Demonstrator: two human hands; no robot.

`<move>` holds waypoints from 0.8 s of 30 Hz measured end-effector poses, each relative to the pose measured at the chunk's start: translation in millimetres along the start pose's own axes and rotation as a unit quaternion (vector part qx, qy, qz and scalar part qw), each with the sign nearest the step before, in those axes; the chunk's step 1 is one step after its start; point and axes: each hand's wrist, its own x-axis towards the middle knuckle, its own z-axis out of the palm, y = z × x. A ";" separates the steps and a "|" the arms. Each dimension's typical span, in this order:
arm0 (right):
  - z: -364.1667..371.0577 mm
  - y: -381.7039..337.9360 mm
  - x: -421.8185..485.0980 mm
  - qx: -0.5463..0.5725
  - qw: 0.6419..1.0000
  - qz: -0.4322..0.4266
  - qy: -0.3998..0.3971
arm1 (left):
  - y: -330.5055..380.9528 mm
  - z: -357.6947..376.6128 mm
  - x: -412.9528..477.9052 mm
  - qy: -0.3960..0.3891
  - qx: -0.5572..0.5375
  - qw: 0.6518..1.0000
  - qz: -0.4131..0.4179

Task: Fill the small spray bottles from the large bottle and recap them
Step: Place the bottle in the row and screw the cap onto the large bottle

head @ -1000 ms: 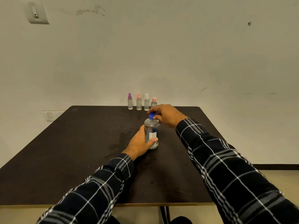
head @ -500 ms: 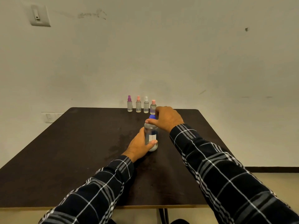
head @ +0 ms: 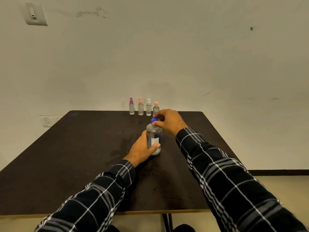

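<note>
While standing upright near the middle of the dark desk (head: 75, 148), clasped low on its clear body by the left hand (head: 142, 151): large bottle (head: 153, 136), thumb laid across the front at the lower edge of the white label (head: 154, 141), remaining fingers wrapped round the far side and out of sight. Pinched from above by the right hand (head: 168, 122): blue cap (head: 153, 120), fingers (head: 158, 123) curled tight about it, lowest fingertip down at the bottle's shoulder. Seated on the neck or loose, cannot tell, half covered by that grip.

Well behind, lined up side by side along the far edge of the desk, close to the wall (head: 167, 56): four small spray bottles, all upright and capped. From left to right: purple-topped bottle (head: 131, 107), tall pink-topped bottle (head: 140, 108), white-topped bottle (head: 148, 108), shorter pink-topped bottle (head: 156, 108). Last of these just beyond the right hand, its base hidden behind the knuckles.

Clear walls on all five. Inside the large bottle, something pale and watery, level hard to read through the label and the left hand. Fill of the small ones too distant to make out.

Dark plaid sleeves (head: 234, 190) cut off by the lower edge. Print on the label too small to read
</note>
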 end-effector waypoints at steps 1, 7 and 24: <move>1.6 -1.9 -0.4 -0.004 1.000 0.008 0.010 | 0.1 0.0 -0.5 0.002 -0.002 1.000 0.005; 24.1 -9.3 -9.1 0.039 0.991 0.068 0.108 | 0.2 -0.8 -2.8 0.002 -0.018 1.000 0.015; 2.6 4.0 -5.9 0.025 0.999 -0.010 -0.034 | -2.1 2.1 -0.7 0.011 -0.019 1.000 0.005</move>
